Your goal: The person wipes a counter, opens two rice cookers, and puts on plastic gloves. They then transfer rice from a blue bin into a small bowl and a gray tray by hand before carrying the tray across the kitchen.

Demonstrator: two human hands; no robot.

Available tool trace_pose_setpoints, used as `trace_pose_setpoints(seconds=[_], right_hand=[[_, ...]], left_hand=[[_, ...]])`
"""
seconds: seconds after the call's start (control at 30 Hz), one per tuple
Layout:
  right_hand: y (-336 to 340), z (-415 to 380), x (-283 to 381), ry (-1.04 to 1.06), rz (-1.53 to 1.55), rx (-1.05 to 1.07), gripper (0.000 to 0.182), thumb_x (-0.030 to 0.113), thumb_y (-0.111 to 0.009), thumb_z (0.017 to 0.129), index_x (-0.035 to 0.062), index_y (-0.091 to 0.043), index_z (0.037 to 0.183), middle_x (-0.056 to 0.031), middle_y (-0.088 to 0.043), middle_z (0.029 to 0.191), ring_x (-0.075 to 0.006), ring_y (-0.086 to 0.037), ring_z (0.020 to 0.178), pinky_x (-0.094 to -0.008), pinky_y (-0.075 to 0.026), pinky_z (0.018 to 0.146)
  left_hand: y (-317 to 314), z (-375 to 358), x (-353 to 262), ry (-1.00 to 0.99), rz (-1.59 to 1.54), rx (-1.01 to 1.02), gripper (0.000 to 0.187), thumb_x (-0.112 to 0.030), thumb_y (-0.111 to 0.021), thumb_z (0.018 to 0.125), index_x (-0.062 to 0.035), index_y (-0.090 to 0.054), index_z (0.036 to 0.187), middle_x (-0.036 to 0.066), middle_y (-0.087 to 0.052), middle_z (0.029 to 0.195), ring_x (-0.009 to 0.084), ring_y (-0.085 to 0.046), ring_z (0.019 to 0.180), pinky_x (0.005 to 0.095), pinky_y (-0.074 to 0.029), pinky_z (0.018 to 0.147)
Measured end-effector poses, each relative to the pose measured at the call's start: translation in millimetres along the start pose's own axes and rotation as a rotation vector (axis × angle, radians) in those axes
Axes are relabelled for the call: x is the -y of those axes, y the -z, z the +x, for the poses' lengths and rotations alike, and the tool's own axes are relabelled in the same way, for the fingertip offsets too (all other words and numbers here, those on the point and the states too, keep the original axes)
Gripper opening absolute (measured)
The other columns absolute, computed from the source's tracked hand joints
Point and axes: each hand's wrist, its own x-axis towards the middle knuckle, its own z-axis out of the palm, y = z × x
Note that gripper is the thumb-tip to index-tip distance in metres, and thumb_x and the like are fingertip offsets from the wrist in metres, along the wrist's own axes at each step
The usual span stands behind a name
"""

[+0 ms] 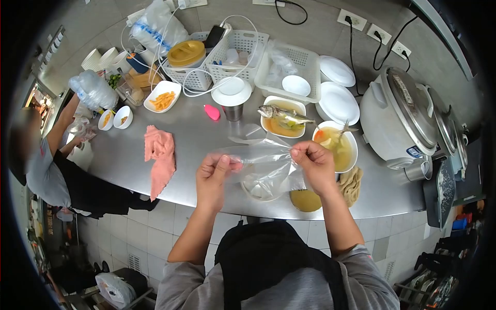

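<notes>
A clear plastic bag [268, 168] is stretched between my two hands above the steel counter. My left hand [213, 175] pinches its left side between thumb and fingers. The upper right corner, bunched up, is gripped by my right hand [315, 164]. Below the bag stands a round bowl [253, 196], seen partly through the plastic; its contents are hard to make out. Just beyond my hands, a white bowl [267, 124] holds broth with a whole fish [281, 112] across it. Another white bowl of soup [341, 155], with a fish tail sticking out, is beside my right hand.
A brown cloth [351, 187] and a round tan item [306, 200] lie near the front edge. Left are a pink cloth [161, 155] and a dish of yellow strips [163, 98]. Baskets [235, 49] line the back; a large cooker [392, 116] stands right. A co-worker [49, 170] stands left.
</notes>
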Motion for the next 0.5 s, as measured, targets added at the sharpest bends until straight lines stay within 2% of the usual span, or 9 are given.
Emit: trace_pose_setpoints(seconds=[0.13,0.17,0.23,0.27,0.3,0.37,0.4,0.47,0.5], right_hand=[[-18.6,3.3,4.0,-0.054,0.15,0.056,0.017,0.006,-0.064,0.087,-0.002,-0.064,0.101,-0.0052,-0.067,0.087,-0.0104,-0.059,0.078,-0.0236,-0.046,0.074],[-16.9,3.9,2.4,-0.033,-0.063,0.103,0.018,0.006,-0.064,0.086,-0.0019,-0.064,0.102,-0.0071,-0.067,0.088,-0.0113,-0.06,0.079,-0.0244,-0.047,0.075],[-8.2,3.4,-4.9,0.008,-0.489,0.188,0.019,0.006,-0.064,0.085,-0.0015,-0.065,0.103,-0.0109,-0.068,0.09,-0.0131,-0.062,0.081,-0.0259,-0.048,0.077],[-9.4,0.2,-10.6,0.003,-0.624,0.302,0.018,0.008,-0.065,0.083,0.0008,-0.068,0.099,-0.0155,-0.068,0.091,-0.02,-0.065,0.08,-0.0299,-0.051,0.076],[-15.0,-6.0,-15.5,0.097,-0.751,0.343,0.016,0.01,-0.066,0.081,0.0013,-0.068,0.095,-0.0159,-0.067,0.09,-0.0229,-0.065,0.08,-0.0323,-0.051,0.074],[-31.9,-15.6,-24.2,0.298,-1.0,0.427,0.013,0.013,-0.067,0.078,0.0022,-0.069,0.086,-0.0168,-0.067,0.087,-0.0287,-0.065,0.079,-0.037,-0.051,0.072],[-37.2,-13.9,-32.0,0.258,-1.07,0.464,0.013,0.014,-0.067,0.077,0.0024,-0.068,0.083,-0.0161,-0.066,0.086,-0.0302,-0.064,0.08,-0.0385,-0.051,0.071],[-44.2,-10.2,-48.2,0.178,-1.206,0.537,0.015,0.017,-0.068,0.074,0.0028,-0.065,0.077,-0.0147,-0.065,0.082,-0.0332,-0.062,0.082,-0.0414,-0.049,0.07],[-44.2,-9.4,-50.4,0.228,-1.16,0.482,0.015,0.016,-0.069,0.072,0.003,-0.063,0.074,-0.014,-0.064,0.08,-0.0325,-0.062,0.08,-0.0416,-0.049,0.069]], left_hand=[[27.2,-2.3,-17.9,-0.078,0.031,-0.099,0.011,-0.017,-0.057,0.093,-0.0059,-0.055,0.093,0.008,-0.064,0.087,0.0159,-0.063,0.076,0.0306,-0.051,0.075],[43.9,-1.0,-25.6,-0.227,0.075,-0.073,0.011,-0.017,-0.055,0.094,-0.0058,-0.054,0.093,0.008,-0.063,0.088,0.0173,-0.063,0.076,0.0321,-0.051,0.074],[60.6,-14.2,-64.5,-0.346,0.156,-0.401,0.013,-0.017,-0.053,0.094,-0.0045,-0.053,0.093,0.01,-0.062,0.093,0.0189,-0.062,0.084,0.0354,-0.051,0.079],[87.5,-18.6,-77.5,-0.492,0.199,-0.542,0.016,-0.02,-0.053,0.094,-0.0041,-0.053,0.094,0.013,-0.061,0.099,0.0199,-0.061,0.093,0.0364,-0.048,0.085],[96.3,-28.9,-97.3,-0.566,0.12,-0.463,0.023,-0.025,-0.049,0.096,-0.0016,-0.053,0.099,0.015,-0.061,0.104,0.021,-0.059,0.098,0.0372,-0.046,0.09],[114.6,-42.5,-120.6,-0.713,0.123,-0.643,0.043,-0.033,-0.04,0.099,0.0057,-0.053,0.111,0.018,-0.06,0.107,0.0253,-0.058,0.098,0.0392,-0.046,0.09],[127.6,-55.5,-131.1,-0.71,0.197,-0.491,0.045,-0.034,-0.039,0.099,0.0074,-0.052,0.114,0.02,-0.059,0.11,0.026,-0.058,0.099,0.0395,-0.046,0.091],[128.7,-67.4,-140.6,-0.763,0.149,-0.574,0.045,-0.033,-0.039,0.099,0.0085,-0.051,0.114,0.021,-0.059,0.111,0.0269,-0.059,0.099,0.04,-0.047,0.092],[128.1,-71.1,-143.7,-0.772,0.169,-0.587,0.044,-0.032,-0.039,0.099,0.0085,-0.051,0.114,0.021,-0.059,0.111,0.0274,-0.059,0.099,0.0402,-0.047,0.091]])
